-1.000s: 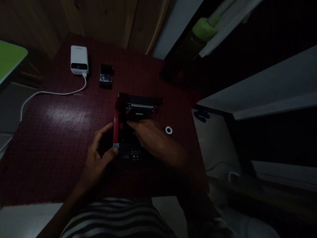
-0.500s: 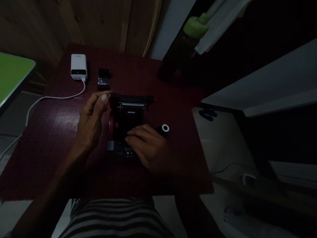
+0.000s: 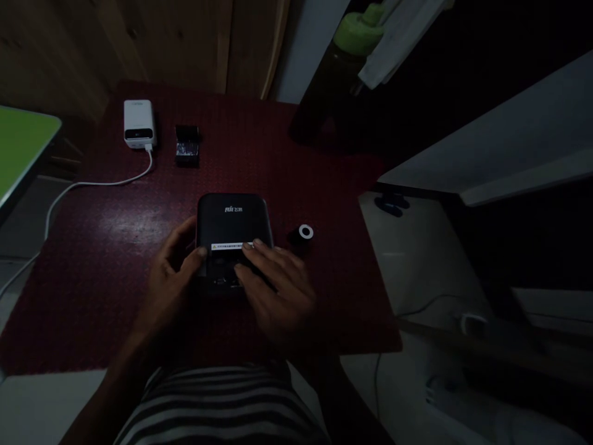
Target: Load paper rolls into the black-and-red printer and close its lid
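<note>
A black label printer with a red side lies on the dark red table in front of me, its lid down. White lettering and a pale warning strip show on the lid. My left hand grips the printer's left side, thumb at the front corner and fingers along the edge. Across the lid's front right part lies my right hand, fingers stretched out and touching the top; it covers part of the strip and the button panel. Just right of the printer is a small black roll with a white ring end.
A white power bank with a white cable sits at the table's back left, beside a small black object partly shiny. At the back right stands a dark bottle with a green cap. A green panel juts in from the left.
The printer's lid was raised and has come down. My left hand went from the side up to the lid, then back to the side. My right hand moved from inside onto the lid.
</note>
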Available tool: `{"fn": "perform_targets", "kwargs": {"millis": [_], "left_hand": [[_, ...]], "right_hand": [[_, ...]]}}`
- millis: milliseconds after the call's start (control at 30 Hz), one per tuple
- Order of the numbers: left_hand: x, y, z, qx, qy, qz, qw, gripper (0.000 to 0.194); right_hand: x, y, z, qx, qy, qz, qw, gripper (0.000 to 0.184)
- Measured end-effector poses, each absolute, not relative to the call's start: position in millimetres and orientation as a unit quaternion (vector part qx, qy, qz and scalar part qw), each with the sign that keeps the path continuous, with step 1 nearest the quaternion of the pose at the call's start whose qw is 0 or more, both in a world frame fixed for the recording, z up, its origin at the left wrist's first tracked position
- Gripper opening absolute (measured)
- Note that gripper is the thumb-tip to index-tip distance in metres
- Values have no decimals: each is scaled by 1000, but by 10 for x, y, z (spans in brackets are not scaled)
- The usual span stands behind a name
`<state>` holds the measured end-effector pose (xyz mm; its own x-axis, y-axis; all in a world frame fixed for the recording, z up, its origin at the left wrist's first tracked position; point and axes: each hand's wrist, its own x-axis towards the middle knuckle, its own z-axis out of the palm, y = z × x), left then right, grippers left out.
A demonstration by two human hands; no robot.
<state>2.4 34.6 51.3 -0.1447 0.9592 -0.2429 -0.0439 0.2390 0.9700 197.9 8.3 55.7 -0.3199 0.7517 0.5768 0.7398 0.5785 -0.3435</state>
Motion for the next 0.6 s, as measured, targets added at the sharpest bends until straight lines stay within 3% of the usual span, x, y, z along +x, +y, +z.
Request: {"fn": "perform_targets", "kwargs": {"millis": [333,600], "left_hand": [[45,355,523,377,584,479,536,61],[-55,201,423,372,579,486,539,59]], "right_hand": [[2000,92,601,-461,-821,34,335,30],[2152,-108,465,-540,-737,58,402,53]]}}
